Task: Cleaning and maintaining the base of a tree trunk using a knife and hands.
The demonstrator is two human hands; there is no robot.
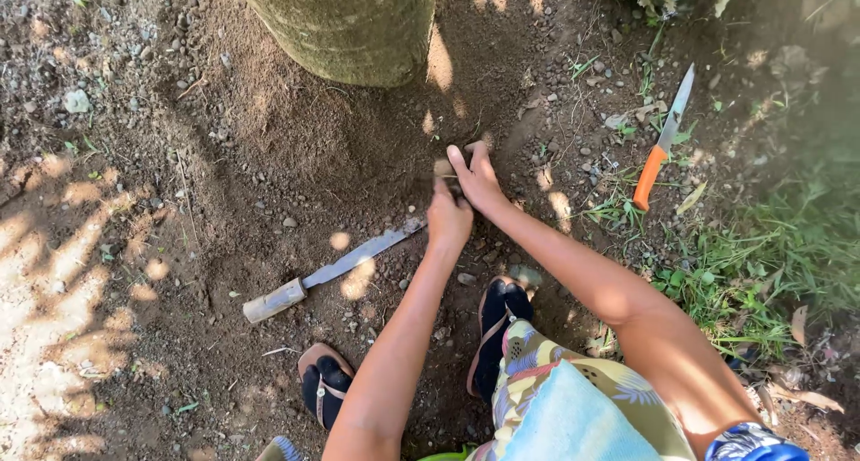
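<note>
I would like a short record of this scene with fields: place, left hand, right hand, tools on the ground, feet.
place: bare soil at the foot of a tree trunk, grass to the right
left hand: left hand closed, pressed on the soil beside the other hand
right hand: right hand touching a small brown object, too small to tell what it is
tools on the ground: long blade with a pale handle; knife with an orange handle, apart from both hands
feet: dark sandals

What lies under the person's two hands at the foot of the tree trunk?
Loose brown soil. The left hand and right hand cover a small tan object; what it is stays hidden.
</note>
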